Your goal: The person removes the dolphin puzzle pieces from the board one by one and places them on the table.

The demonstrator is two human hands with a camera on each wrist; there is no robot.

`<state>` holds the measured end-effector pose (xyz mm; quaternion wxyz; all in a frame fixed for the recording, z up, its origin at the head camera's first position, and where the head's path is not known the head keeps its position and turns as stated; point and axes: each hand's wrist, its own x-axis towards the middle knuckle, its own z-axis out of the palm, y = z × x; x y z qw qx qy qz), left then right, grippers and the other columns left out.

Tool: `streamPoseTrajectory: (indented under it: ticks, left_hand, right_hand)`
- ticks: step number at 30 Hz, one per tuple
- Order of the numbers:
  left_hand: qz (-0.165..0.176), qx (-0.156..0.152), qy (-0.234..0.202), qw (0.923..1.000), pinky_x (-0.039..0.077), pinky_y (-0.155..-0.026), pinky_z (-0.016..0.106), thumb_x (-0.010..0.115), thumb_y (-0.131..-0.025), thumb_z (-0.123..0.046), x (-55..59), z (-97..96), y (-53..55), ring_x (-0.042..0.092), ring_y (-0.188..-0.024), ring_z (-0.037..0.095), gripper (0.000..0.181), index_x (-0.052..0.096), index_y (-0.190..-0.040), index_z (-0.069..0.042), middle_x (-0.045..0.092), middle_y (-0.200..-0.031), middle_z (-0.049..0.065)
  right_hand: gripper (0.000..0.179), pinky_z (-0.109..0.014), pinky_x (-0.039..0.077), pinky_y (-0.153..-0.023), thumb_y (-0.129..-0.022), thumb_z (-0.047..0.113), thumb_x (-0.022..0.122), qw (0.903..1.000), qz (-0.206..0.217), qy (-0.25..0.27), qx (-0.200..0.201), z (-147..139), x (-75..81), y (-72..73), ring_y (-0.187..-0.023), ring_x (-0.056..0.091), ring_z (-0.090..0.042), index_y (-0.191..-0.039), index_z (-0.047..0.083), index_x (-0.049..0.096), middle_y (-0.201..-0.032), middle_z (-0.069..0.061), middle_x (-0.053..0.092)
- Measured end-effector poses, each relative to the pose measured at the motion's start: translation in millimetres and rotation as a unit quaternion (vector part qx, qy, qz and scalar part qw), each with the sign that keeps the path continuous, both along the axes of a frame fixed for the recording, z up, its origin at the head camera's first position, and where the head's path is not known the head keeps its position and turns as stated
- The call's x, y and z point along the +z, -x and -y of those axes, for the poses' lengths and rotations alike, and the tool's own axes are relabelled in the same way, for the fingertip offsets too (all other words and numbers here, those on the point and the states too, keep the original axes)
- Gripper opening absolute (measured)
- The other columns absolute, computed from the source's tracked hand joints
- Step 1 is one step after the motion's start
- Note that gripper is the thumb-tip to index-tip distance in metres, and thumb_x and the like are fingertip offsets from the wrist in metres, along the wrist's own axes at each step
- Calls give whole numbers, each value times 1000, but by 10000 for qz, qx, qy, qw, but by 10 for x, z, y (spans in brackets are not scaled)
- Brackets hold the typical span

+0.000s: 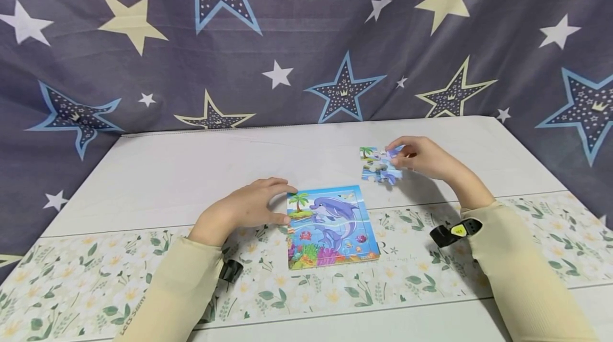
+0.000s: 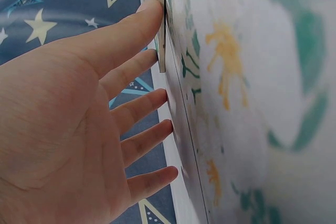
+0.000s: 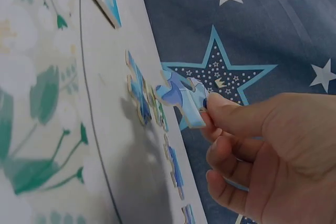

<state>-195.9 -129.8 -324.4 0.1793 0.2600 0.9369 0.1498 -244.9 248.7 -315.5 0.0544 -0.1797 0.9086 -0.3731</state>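
A square dolphin jigsaw in its tray (image 1: 330, 227) lies in front, showing a palm, dolphins, a crab and coral. My left hand (image 1: 246, 206) is at its left edge, thumb and index fingertips right at the rim. The left wrist view shows that hand's fingers (image 2: 137, 106) spread and nearly straight beside the thin board edge (image 2: 161, 51). Farther back on the right, my right hand (image 1: 423, 156) pinches a blue-purple puzzle piece (image 3: 184, 98) between thumb and fingers, raised over the table. Below and beside it are several other puzzle pieces (image 1: 371, 172).
The white table (image 1: 215, 158) carries a floral-printed band (image 1: 268, 299) across its front half, under the tray. A dark star-patterned cloth (image 1: 306, 39) rises behind the table and at both sides. Black straps (image 1: 455, 231) sit at the wrists over beige sleeves.
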Motion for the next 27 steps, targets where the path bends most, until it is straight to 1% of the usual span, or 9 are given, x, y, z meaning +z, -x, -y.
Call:
streamPoseTrajectory:
  ticks: [5, 9, 13, 17, 22, 27]
  left_hand:
    - [7, 13, 12, 10000, 25, -113, 63, 71, -91, -42, 0, 0, 0, 24, -146, 37, 67, 45, -150, -24, 30, -159, 10]
    - [4, 21, 20, 10000, 26, -113, 63, 71, -91, -42, 0, -4, -2, 24, -146, 37, 67, 45, -150, -24, 30, -159, 10]
    - [8, 24, 12, 10000, 26, -113, 63, 71, -91, -42, -1, -7, -3, 23, -146, 37, 67, 45, -150, -24, 30, -159, 9]
    - [8, 22, 8, 10000, 25, -113, 63, 71, -91, -41, 5, -9, -7, 24, -146, 37, 66, 45, -150, -23, 30, -159, 10]
    - [2, 33, 24, 10000, 25, -113, 63, 71, -91, -41, 8, -10, -12, 24, -146, 37, 66, 45, -150, -24, 30, -159, 10]
    - [19, 56, 30, 10000, 25, -113, 63, 71, -91, -41, 8, -8, -14, 23, -146, 37, 66, 45, -150, -24, 30, -160, 9]
  right_hand:
    - [29, -29, 45, -60, -97, 4, 64, 9998, -76, -131, -102, -44, -29, 17, -71, 56, -26, -123, -7, 60, -86, -13, 65]
    - [29, -29, 46, -61, -98, 4, 62, 9995, -52, -207, -212, -66, -45, 20, -74, 56, -26, -125, -7, 59, -88, -15, 63]
    - [32, -29, 46, -62, -97, 5, 64, 9993, -59, -239, -272, -92, -59, 21, -77, 55, -24, -126, -7, 58, -90, -16, 61]
    - [33, -33, 45, -65, -97, 7, 65, 9988, -114, -347, -315, -127, -78, 31, -79, 56, -24, -126, -8, 58, -90, -16, 63]
    - [32, -35, 46, -68, -97, 7, 64, 9980, -49, -527, -357, -172, -119, 54, -82, 59, -26, -125, -8, 59, -91, -18, 65]
    - [31, -35, 46, -67, -97, 5, 62, 9973, -9, -661, -330, -174, -150, 60, -82, 57, -27, -125, -8, 59, -91, -18, 64]
